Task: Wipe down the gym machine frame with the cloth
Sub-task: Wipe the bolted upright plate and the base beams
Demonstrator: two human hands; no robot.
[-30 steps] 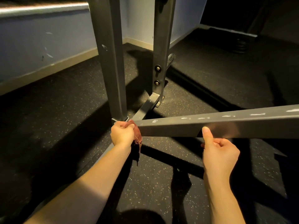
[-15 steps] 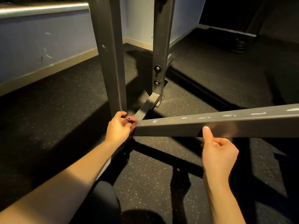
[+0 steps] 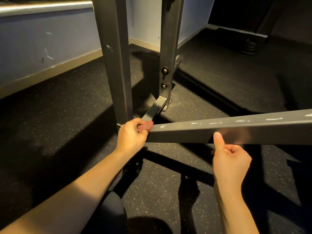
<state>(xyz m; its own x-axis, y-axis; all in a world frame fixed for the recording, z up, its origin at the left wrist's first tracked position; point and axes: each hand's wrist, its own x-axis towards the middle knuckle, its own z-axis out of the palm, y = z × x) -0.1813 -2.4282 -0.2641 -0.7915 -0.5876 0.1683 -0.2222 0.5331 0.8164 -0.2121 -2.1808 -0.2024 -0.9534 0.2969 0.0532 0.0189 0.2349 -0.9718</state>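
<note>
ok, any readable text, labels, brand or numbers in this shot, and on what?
None readable.
White marks on the bar are paint chips, not letters.
The far post shows only two bolts.
Wall marks are scuffs.
The cloth in the left hand shows no tag.

Your left hand [image 3: 130, 137] is curled with its back toward you, fingers and thumb bunching the reddish cloth [image 3: 145, 126] at the near end of the sloping frame bar [image 3: 236, 130]. Its wrist runs straight into a bare forearm that comes in from the lower left corner of the view. Your right hand [image 3: 231, 160] sits just beneath the bar's lower edge, fingers folded into the palm and holding nothing. Only the thumb [image 3: 218, 141] stands straight up, its pad laid against the bar's near face. That bare forearm rises from the bottom edge. Your two hands are well apart.
</note>
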